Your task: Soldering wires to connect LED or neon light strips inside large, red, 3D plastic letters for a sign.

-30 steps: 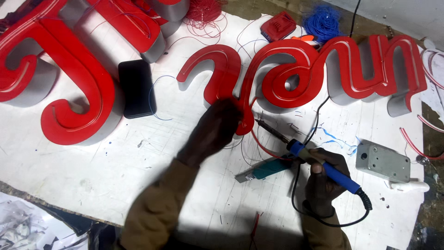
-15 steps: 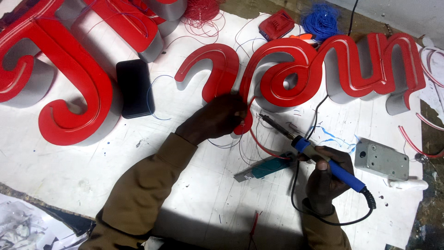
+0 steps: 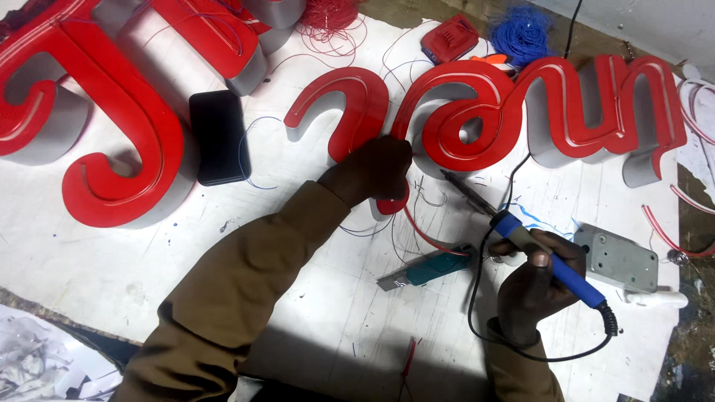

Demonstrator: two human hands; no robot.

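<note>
My left hand point(image 3: 372, 170) rests on the lower tail of a red curved sign letter point(image 3: 350, 112), fingers closed around its tip with thin wires beside it. My right hand point(image 3: 538, 283) grips a blue-handled soldering iron point(image 3: 547, 257); its metal tip point(image 3: 465, 190) points up-left toward the left hand and stops a little short of it. A long red script sign piece point(image 3: 566, 112) lies just beyond, on the white work surface point(image 3: 149, 260). A teal utility knife point(image 3: 428, 268) lies between my hands.
Big red letters point(image 3: 112, 134) fill the left side, with a black phone point(image 3: 218, 136) next to them. A grey metal box point(image 3: 617, 258) sits right of my right hand. Red wire coil point(image 3: 328, 13), blue wire coil point(image 3: 521, 33) and a small red case point(image 3: 450, 41) lie at the back.
My left forearm has swung further in over the surface while the hand stays on the letter's tail. The right hand and soldering iron have barely shifted.
</note>
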